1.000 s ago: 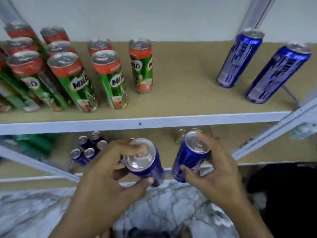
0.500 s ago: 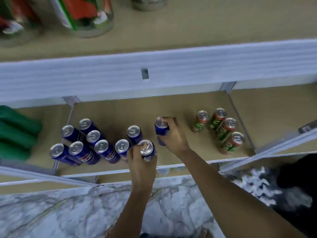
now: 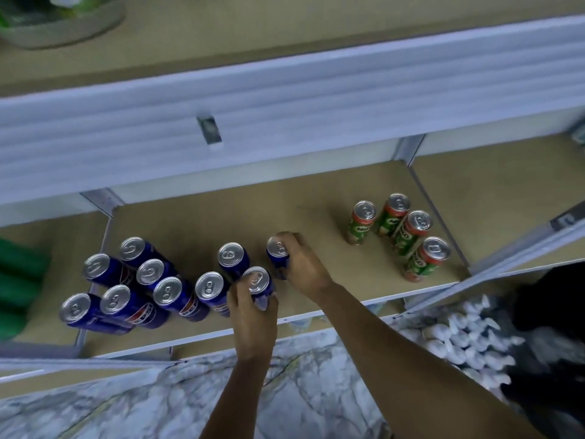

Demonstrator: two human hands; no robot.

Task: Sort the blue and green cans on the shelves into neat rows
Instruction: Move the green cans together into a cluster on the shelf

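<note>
I look down at the lower shelf (image 3: 316, 198), a tan board with a white front edge. My left hand (image 3: 253, 315) is wrapped around a blue can (image 3: 257, 282) that stands close to the front edge, near the middle of the shelf. My fingers curl round its side and its silver top shows above them. My right hand (image 3: 304, 267) is curled round a second blue can (image 3: 278, 251), a bit farther back and just to the right of the first one. I cannot tell if these two cans touch each other. Both cans are upright. Another blue can (image 3: 231, 256) stands just to the left of the one in my right hand, and one more (image 3: 209, 288) stands just to the left of the one in my left hand. Farther left there is a bunch of blue cans (image 3: 126, 280) packed close together, reaching toward the left end of the shelf. Some of them show a red, white and blue logo. At the right end of the shelf stand four green cans (image 3: 408, 232) with red tops, close together and well apart from the blue ones. A white rail (image 3: 285, 122) of the upper shelf runs across above. Something green (image 3: 19, 286) sits at the far left. Below the shelf is a grey marble floor (image 3: 126, 407).
</note>
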